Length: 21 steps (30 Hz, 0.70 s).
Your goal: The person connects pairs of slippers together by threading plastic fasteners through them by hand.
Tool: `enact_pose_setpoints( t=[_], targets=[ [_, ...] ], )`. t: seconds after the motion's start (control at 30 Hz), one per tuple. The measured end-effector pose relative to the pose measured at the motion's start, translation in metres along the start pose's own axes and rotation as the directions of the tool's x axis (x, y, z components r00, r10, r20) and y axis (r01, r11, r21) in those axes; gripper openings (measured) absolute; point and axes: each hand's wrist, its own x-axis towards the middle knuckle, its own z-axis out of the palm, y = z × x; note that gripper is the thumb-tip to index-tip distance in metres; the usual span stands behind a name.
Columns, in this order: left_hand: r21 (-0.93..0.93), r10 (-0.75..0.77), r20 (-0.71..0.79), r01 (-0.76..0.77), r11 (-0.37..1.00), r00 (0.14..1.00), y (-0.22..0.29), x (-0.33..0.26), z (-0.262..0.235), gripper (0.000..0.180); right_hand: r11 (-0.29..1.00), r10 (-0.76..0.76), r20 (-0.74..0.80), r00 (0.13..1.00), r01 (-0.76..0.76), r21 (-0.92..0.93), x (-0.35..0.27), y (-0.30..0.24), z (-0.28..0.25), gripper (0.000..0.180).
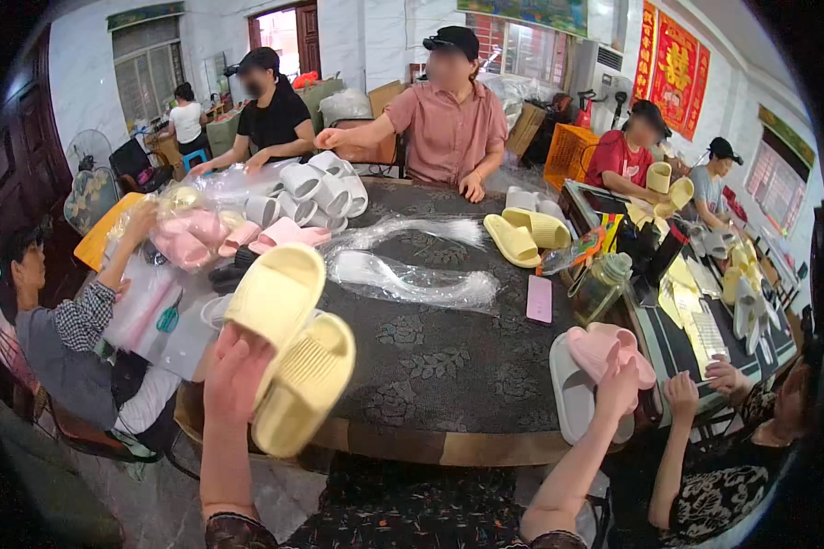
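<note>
My left hand (236,371) grips a pair of pale yellow slippers, held up over the near table edge. One yellow slipper (279,284) shows its smooth strap. Tilted beneath it is the other yellow slipper (309,380), with a ribbed strap. At the right of the table, my right hand (619,389) has its fingers closed on pink slippers (593,348). Under the pink ones lies a grey slipper (569,389), partly hidden by my hand and forearm.
Clear plastic strands or bags (412,265) lie mid-table on the dark patterned cloth (430,352). Pink slippers (192,238) and grey slippers (316,192) are heaped far left. A pink phone (539,299), glass jar (602,282) and yellow slippers (526,236) stand right. Several co-workers surround the table.
</note>
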Motion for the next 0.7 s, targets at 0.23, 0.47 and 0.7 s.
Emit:
enact_pose_setpoints(
  t=[0.23,0.47,0.7],
  targets=[
    [-0.152,-0.098,0.206,0.131,0.980,0.974,-0.050,-0.005,0.098,0.072,0.506,-0.758,0.172,0.630,0.399,0.765,-0.144,-0.090,-0.011,0.083],
    [-0.214,-0.173,0.219,0.220,0.952,0.960,-0.126,-0.020,0.105,0.058,0.662,-0.682,0.358,0.637,0.331,0.672,-0.176,-0.072,0.094,0.076],
    [-0.263,-0.434,-0.097,0.398,0.879,0.896,-0.179,-0.028,0.049,0.039,0.753,-0.620,0.354,0.700,0.405,0.518,-0.188,-0.054,0.100,0.062]
  ],
)
